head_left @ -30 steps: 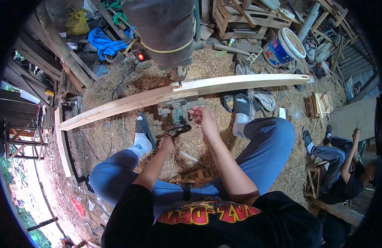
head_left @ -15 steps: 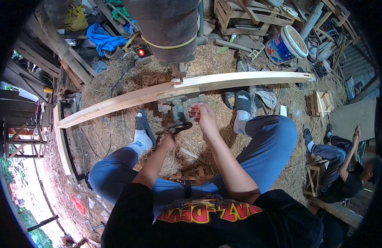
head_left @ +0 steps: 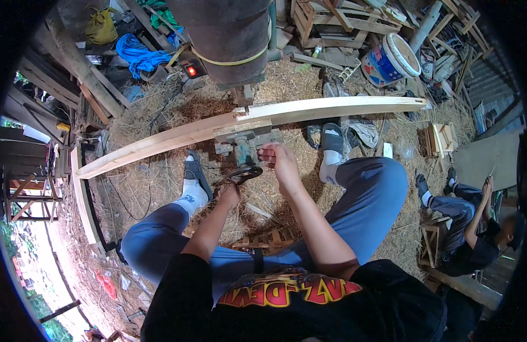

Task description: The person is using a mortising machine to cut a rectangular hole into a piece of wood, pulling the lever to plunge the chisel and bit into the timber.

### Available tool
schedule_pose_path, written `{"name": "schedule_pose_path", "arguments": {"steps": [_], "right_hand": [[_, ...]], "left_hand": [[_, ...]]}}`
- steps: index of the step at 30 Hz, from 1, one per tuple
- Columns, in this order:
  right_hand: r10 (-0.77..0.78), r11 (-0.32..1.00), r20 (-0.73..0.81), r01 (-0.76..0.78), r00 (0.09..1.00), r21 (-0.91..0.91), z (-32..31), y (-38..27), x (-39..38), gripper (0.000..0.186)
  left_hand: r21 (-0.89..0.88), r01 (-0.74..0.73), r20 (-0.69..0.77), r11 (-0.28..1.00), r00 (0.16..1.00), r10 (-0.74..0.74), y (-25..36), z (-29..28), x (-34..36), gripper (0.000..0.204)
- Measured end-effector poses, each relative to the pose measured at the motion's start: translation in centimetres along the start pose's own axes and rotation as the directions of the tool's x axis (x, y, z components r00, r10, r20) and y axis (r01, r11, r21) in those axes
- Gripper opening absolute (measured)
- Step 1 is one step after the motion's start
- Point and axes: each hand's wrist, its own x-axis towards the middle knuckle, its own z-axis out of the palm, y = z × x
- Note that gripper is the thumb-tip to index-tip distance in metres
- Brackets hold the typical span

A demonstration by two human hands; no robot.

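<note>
A long pale wooden beam (head_left: 337, 107) lies crosswise on a greenish metal vise assembly (head_left: 244, 153), beneath a large dark cylindrical machine (head_left: 229, 40) with a yellow band. A notch shows at the middle of the beam, below a metal part of the machine. My left hand (head_left: 227, 195) is closed on the black handwheel (head_left: 246, 173) at the near end of the vise. My right hand (head_left: 280, 168) has its fingers curled against the right side of the vise; what they hold there is hidden.
A red-lit switch box (head_left: 191, 70) is beside the machine; a bucket (head_left: 389, 62) and wood scraps (head_left: 332, 23) lie beyond. Another board (head_left: 84, 199) lies at left. At right a person (head_left: 474, 233) sits holding a thin object by a grey panel (head_left: 485, 162). Straw and shavings cover the floor.
The view has shifted slightly, so the beam and machine sit a little higher and farther left. My hands stay at the vise with little visible movement. The other person's hands have moved slightly.
</note>
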Motion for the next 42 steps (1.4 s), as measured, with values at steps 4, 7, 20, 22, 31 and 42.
{"name": "schedule_pose_path", "arguments": {"steps": [4,7,20,22,31,42], "right_hand": [[0.006,1.000,-0.023,-0.006,1.000,-0.012,-0.6,0.4,0.4,0.032],[0.029,1.000,-0.019,-0.029,0.999,0.001,0.3,-0.3,0.3,0.032],[0.020,1.000,-0.018,-0.020,1.000,-0.016,0.7,0.0,0.5,0.032],[0.006,0.999,-0.020,-0.007,1.000,-0.033,0.3,0.2,0.6,0.033],[0.006,0.999,-0.011,-0.006,1.000,-0.032,-0.2,0.3,0.7,0.033],[-0.096,0.995,-0.072,0.095,0.993,-0.019,-0.7,-1.1,0.9,0.028]], "left_hand": [[0.089,-0.051,0.109,0.995,0.993,0.041,0.6,0.1,0.7,0.063],[-0.011,-0.078,0.016,0.997,0.997,0.078,-0.6,0.7,0.6,0.047],[0.047,0.014,-0.032,0.999,0.999,-0.013,0.9,-1.0,-1.2,0.051],[-0.053,0.051,0.038,0.997,0.998,-0.049,1.7,-1.9,-1.3,0.048],[-0.026,-0.021,0.004,0.999,1.000,0.021,1.6,-1.7,-0.9,0.050],[0.277,-0.307,0.543,0.911,0.832,0.115,1.0,-16.2,-3.2,0.044]]}}
